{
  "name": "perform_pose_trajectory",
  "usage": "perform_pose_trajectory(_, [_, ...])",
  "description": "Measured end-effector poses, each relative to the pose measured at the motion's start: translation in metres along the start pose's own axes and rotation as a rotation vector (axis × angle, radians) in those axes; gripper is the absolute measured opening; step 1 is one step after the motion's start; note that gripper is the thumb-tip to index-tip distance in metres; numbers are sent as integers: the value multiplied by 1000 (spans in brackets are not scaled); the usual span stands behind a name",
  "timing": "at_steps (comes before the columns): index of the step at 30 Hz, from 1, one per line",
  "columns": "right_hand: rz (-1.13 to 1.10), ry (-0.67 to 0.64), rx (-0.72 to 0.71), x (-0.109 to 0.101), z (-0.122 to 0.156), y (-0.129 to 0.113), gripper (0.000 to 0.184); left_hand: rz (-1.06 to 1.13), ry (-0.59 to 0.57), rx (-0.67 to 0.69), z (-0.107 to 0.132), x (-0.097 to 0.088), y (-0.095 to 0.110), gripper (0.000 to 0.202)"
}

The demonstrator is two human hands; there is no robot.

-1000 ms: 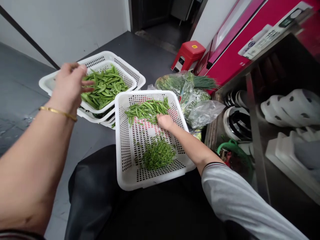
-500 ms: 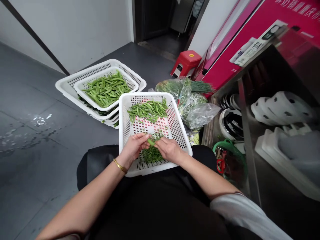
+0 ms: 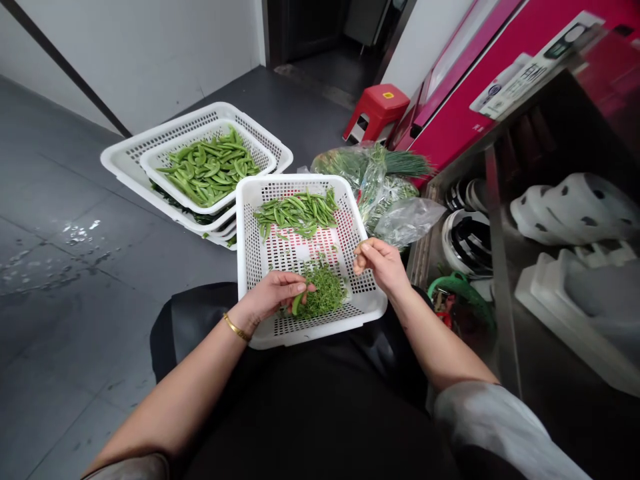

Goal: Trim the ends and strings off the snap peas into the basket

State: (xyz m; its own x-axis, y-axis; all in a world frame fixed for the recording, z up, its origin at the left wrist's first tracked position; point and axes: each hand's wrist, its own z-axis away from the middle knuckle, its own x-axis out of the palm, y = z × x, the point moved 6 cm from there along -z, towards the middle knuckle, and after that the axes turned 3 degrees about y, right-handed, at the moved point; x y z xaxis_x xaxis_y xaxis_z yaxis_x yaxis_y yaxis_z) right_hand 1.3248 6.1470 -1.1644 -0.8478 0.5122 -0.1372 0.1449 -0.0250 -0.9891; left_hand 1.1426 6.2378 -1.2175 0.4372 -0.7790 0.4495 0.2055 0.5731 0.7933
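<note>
A white perforated plastic basket rests on my lap. Green pea pods lie in its far half, and a heap of thin green trimmings lies in the near half. My left hand is closed over the basket's near left part, pinching one pea pod that hangs beside the trimmings. My right hand is held at the basket's right rim, fingertips pinched together; whether a small scrap sits between them is too small to tell.
Nested white baskets stand at the left, the top one full of pea pods. Plastic bags of greens lie ahead on the right, near a red stool. A green basket and a metal shelf are at my right.
My hands were together on a pod over the trimmings. Now they are apart: the right has moved up and right to the rim, while the left keeps the pod. The view has shifted slightly.
</note>
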Motion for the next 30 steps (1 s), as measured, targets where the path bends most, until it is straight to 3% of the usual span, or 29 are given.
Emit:
perform_pose_trajectory(2, [325,-112,-167,11,2,-15,27,7,-15,-10,-1,1,-1,26])
perform_pose_trajectory(5, [817,-414,-462,58,19,-29,24,-42,-66,-15,-1,3,-2,27])
perform_pose_trajectory(8, [1063,-633,-598,90,33,-27,24,-228,-97,13,3,3,1,25])
perform_pose_trajectory(10, [1036,-705,-606,97,36,-24,24,-458,-117,128,10,6,10,21])
perform_pose_trajectory(12, [836,-709,-533,96,35,-21,25,-707,-125,315,19,14,21,17])
perform_pose_trajectory(14, [509,-639,-336,92,32,-13,29,-868,-76,483,27,23,31,18])
perform_pose_trajectory(16, [163,-502,-72,88,28,4,32,-877,54,587,32,25,38,21])
perform_pose_trajectory(19, [-136,-371,188,87,30,32,34,-632,350,662,37,8,51,19])
perform_pose_trajectory(22, [-42,-471,288,81,30,48,35,-121,570,650,38,-31,57,16])
perform_pose_trajectory(25, [249,-746,330,68,22,52,30,383,525,563,28,-59,55,14])
perform_pose_trajectory(27, [443,-976,357,65,9,54,38,552,428,484,19,-64,52,13])
perform_pose_trajectory(29, [702,-983,345,65,-23,60,46,589,374,405,10,-61,46,12])
perform_pose_trajectory(30, [879,-822,287,64,-48,62,39,567,373,365,7,-58,42,12])
